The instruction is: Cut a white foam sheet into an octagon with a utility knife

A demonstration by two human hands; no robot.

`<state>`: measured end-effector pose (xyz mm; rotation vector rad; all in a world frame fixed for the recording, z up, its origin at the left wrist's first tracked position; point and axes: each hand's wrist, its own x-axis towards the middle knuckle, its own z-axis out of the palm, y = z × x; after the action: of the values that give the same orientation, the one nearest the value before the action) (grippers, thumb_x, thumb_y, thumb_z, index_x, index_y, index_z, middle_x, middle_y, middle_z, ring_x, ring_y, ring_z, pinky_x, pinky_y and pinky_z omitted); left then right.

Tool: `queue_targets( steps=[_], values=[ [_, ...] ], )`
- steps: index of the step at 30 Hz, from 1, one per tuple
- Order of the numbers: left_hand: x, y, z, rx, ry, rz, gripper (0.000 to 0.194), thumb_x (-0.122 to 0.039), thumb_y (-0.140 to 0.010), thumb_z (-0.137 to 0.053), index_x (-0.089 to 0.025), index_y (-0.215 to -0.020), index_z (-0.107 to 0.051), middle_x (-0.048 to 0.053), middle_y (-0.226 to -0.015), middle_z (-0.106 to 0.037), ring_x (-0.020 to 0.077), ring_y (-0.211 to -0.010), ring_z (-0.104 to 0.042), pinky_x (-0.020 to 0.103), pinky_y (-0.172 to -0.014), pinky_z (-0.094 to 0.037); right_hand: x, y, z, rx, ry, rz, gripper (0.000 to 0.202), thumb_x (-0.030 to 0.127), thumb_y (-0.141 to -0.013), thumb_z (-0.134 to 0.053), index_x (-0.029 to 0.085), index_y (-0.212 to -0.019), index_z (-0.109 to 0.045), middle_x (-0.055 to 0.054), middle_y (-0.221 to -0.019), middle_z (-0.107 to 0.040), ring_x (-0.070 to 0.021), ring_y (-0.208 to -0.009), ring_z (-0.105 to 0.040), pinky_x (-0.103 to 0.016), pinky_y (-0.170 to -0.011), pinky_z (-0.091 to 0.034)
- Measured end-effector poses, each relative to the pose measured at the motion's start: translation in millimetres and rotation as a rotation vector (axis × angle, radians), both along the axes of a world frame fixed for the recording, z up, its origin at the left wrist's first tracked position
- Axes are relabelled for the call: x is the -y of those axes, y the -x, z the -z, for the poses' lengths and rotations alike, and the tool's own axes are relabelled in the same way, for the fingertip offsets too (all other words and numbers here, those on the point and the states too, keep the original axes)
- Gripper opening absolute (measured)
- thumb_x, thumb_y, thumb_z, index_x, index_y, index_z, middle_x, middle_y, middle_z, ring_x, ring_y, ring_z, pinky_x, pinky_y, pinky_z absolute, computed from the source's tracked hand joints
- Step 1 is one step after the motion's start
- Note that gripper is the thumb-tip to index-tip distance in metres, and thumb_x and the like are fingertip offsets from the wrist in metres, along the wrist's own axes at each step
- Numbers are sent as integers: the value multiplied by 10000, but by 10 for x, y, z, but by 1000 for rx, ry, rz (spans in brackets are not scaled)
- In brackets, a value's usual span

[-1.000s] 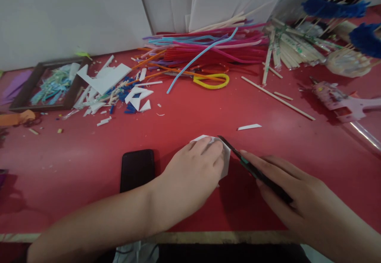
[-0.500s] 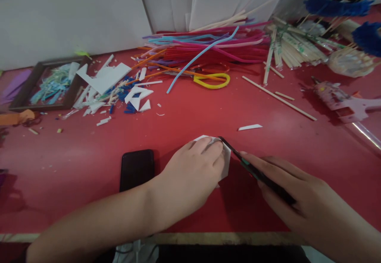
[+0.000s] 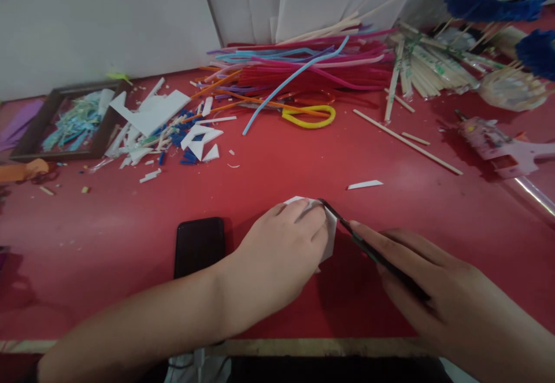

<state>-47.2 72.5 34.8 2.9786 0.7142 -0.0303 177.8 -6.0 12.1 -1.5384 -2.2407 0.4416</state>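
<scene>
My left hand (image 3: 284, 238) is pressed down with bent fingers on a small white board piece (image 3: 330, 238), holding it against the red table. Most of that piece is hidden under the hand; its angular right and top edges show. My right hand (image 3: 437, 279) grips a dark craft knife (image 3: 368, 250) with a green spot on its handle, the index finger stretched along it. The blade's tip touches the board piece at its upper right edge, close to my left fingertips. A thin white offcut strip (image 3: 365, 185) lies beyond the blade.
A black phone (image 3: 199, 244) lies left of my left forearm. Behind are white scraps (image 3: 160, 111), a brown frame (image 3: 26, 134), yellow-handled scissors (image 3: 303, 118) and colourful pipe cleaners (image 3: 312, 77). Wooden sticks (image 3: 407, 142) and a pink glue gun (image 3: 498, 149) are at right.
Both hands, the knife and the board piece stay almost in place. The view has shifted very slightly.
</scene>
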Motion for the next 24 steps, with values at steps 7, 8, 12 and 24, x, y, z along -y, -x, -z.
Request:
queue_targets(
  steps=[7,8,12,24],
  values=[
    [-33,-12,23,-17,-20,35,528,-331,-856,-790,-21,-1264,-663,178,-1300,-703,315,-1196,-656,417,-1074,-532,-9,6,-41,46,-22,-30,474,121,-981,-397,150,-1420,-575,-103,-1024,-754,-171,-750,-780,-238,-570,-623],
    [-28,-15,32,-8,-45,45,514,-313,-856,-781,-12,-1256,-663,184,-1292,-705,316,-1193,-659,419,-1087,-522,-6,5,-48,46,-22,-34,474,117,-981,-398,150,-1420,-573,-99,-1024,-754,-169,-763,-782,-237,-590,-628],
    [-4,-26,60,19,-104,36,415,-206,-882,-693,-6,-1244,-656,184,-1274,-713,310,-1177,-672,414,-1066,-535,-7,13,-65,43,-18,-30,474,108,-977,-397,142,-1409,-589,-100,-1023,-758,-175,-804,-789,-231,-601,-631],
    [1,-8,46,-17,-82,41,456,-205,-889,-686,-9,-1298,-633,191,-1311,-698,316,-1211,-660,421,-1073,-539,34,8,-35,36,43,3,530,105,-965,-401,184,-1452,-594,-125,-1101,-764,-215,-846,-790,-287,-630,-656]
  ],
)
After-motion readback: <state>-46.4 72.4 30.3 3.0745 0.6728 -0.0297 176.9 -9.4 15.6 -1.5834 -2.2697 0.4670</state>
